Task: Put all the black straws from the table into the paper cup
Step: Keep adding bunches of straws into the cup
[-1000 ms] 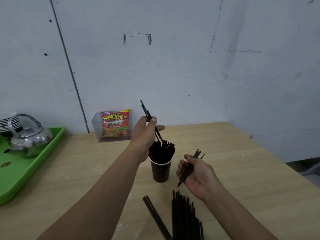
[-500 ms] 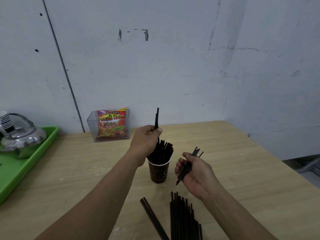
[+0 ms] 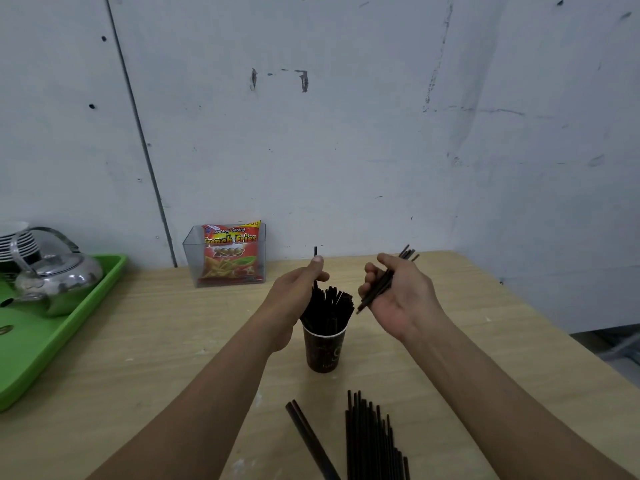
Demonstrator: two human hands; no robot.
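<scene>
Green tray (image 3: 69, 327) with kettle (image 3: 59, 278) (far left), snack packet (image 3: 230, 254) beyond paper cup (image 3: 323, 351)

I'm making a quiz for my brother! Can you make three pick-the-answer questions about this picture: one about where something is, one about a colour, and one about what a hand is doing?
1. Where is the kettle?
A. on the tray
B. in the cup
C. on the floor

2. What colour are the loose straws?
A. white
B. black
C. red

3. What is the right hand doing?
A. lying flat
B. gripping the kettle
C. holding a bunch of straws

Answers:
1 A: the kettle stands on the green tray at the left.
2 B: the loose straws at the front are black.
3 C: its fingers curl round several straws.
</scene>
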